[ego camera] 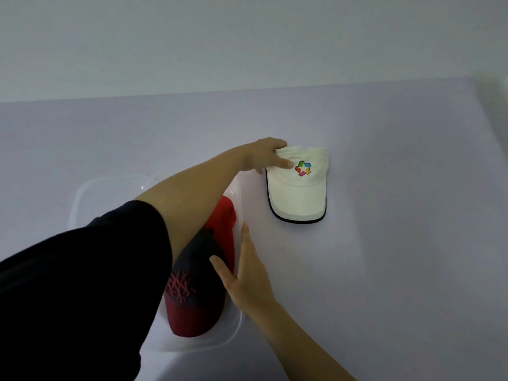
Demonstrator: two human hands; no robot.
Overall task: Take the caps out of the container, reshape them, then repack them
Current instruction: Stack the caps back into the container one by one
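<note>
Gripping the back of the white cap (298, 193) with the curled left hand (264, 158) to lay it flat on the table (384, 188), likely for shaping, while steadying the clear box (82, 199), other caps (200, 270) inside, with the flat, open right hand (250, 279).

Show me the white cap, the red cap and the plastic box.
white cap (298, 198), head view, on its brim.
red cap (224, 215), head view, on its visible fabric.
plastic box (231, 335), head view, on its near right corner.
</note>
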